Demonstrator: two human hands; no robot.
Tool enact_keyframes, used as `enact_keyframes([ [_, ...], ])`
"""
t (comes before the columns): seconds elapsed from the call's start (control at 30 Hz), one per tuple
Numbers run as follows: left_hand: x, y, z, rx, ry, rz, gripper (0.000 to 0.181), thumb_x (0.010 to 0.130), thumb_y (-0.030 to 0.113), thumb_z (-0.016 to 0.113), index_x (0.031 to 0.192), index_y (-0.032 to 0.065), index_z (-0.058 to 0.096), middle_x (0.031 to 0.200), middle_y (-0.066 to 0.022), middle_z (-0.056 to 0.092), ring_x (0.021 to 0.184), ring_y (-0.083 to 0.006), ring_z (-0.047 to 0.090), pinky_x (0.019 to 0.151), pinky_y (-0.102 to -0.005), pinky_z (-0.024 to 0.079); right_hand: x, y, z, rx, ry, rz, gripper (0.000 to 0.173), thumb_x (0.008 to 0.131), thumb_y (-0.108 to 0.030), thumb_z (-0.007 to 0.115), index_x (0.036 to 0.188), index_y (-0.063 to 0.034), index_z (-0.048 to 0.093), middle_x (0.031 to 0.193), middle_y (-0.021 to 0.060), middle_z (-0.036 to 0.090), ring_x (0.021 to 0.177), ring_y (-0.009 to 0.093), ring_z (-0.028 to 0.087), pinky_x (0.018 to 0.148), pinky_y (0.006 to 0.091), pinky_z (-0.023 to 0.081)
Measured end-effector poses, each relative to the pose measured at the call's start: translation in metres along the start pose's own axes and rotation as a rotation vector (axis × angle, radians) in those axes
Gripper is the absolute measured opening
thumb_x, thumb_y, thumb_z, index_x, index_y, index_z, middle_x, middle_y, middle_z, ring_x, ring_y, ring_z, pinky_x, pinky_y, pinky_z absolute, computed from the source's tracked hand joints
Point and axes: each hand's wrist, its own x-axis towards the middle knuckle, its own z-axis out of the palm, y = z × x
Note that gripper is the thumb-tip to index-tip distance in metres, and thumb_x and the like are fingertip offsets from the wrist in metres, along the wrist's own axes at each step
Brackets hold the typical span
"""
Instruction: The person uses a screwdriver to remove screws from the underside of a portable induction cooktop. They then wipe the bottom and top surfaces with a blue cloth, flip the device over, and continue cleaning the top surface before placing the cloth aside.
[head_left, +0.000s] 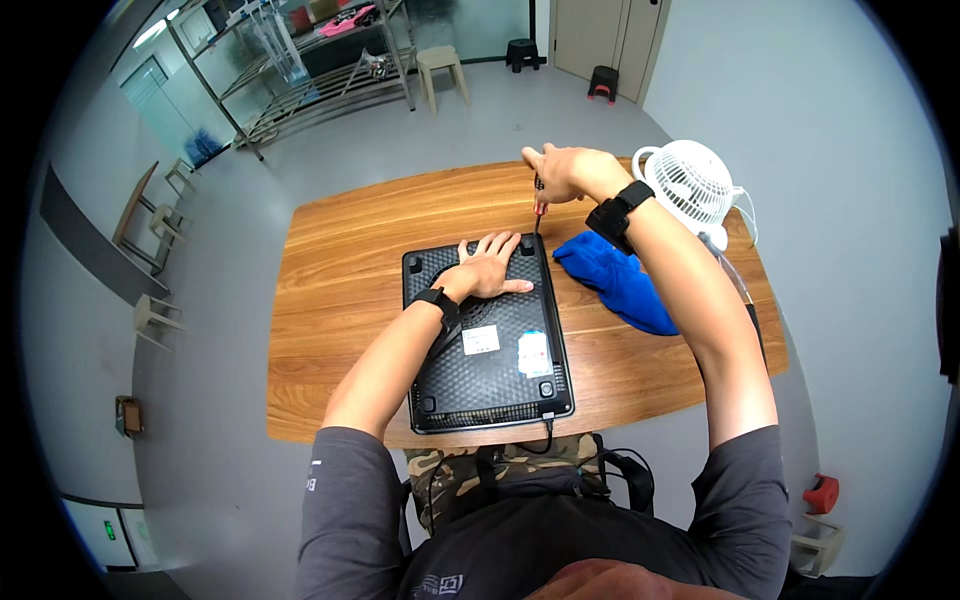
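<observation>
A black appliance, seemingly an induction cooker (499, 375), lies upside down on the wooden table (345, 300), its vents, feet and labels facing up. My left hand (487, 274) rests flat with spread fingers on its underside, near the far edge. In my right hand (566, 172) is a screwdriver (539, 206) with a red and clear handle, held upright. The screwdriver's tip meets the appliance at or close to its far right corner; a screw there cannot be made out. A black cord (550, 431) leaves the near edge.
A crumpled blue cloth (622, 285) lies right of the appliance, under my right forearm. A white fan (686, 187) stands at the table's far right, its cable hanging nearby. Beyond are a metal shelf rack (322, 97), a beige stool (442, 67) and dark stools.
</observation>
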Motion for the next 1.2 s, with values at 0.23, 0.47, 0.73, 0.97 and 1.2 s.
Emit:
enact_keyframes([
  [0.23,-0.001,0.002,0.000,0.001,0.018,0.006,0.115,0.087,0.082,0.056,0.168,0.0148,0.010,0.174,-0.0084,0.013,0.161,-0.0308,0.010,0.123,-0.0716,0.009,-0.007,-0.005,-0.022,0.291,-0.206,0.047,0.035,0.094,-0.024,0.069,0.121,-0.0024,0.067,0.097,0.0146,0.077,0.073,0.028,0.075,0.066,0.0404,0.061],
  [0.47,-0.002,0.004,-0.004,-0.007,0.011,0.014,0.118,0.085,0.085,0.056,0.168,0.0146,0.010,0.174,-0.0108,0.013,0.161,-0.0319,0.009,0.123,-0.0710,0.010,0.005,-0.007,-0.007,0.007,-0.014,0.060,0.036,0.095,-0.037,0.068,0.102,-0.0030,0.080,0.099,0.0153,0.078,0.095,0.033,0.076,0.085,0.0436,0.060],
  [0.73,0.000,0.001,-0.003,-0.008,0.012,0.008,0.118,0.085,0.084,0.056,0.168,0.0145,0.010,0.174,-0.0115,0.013,0.161,-0.0323,0.009,0.124,-0.0705,0.010,-0.012,-0.002,-0.027,0.263,-0.220,-0.038,0.049,0.092,-0.024,0.075,0.130,0.0008,0.055,0.110,0.0159,0.074,0.078,0.030,0.077,0.069,0.0434,0.061],
  [0.97,0.002,0.000,0.001,-0.002,0.023,0.011,0.118,0.085,0.084,0.056,0.168,0.0140,0.011,0.174,-0.0118,0.014,0.161,-0.0325,0.010,0.123,-0.0704,0.010,-0.007,-0.010,-0.016,0.094,-0.070,-0.046,0.036,0.098,-0.032,0.061,0.098,0.0003,0.078,0.099,0.0177,0.078,0.095,0.034,0.076,0.084,0.0429,0.061],
  [1.2,0.000,0.001,-0.001,-0.018,0.021,0.024,0.119,0.085,0.085,0.055,0.168,0.0135,0.010,0.174,-0.0124,0.013,0.161,-0.0335,0.009,0.123,-0.0705,0.010,-0.007,-0.012,-0.016,0.139,-0.037,0.020,0.048,0.099,-0.040,0.064,0.118,0.0043,0.065,0.106,0.0253,0.073,0.090,0.039,0.075,0.081,0.0466,0.060],
])
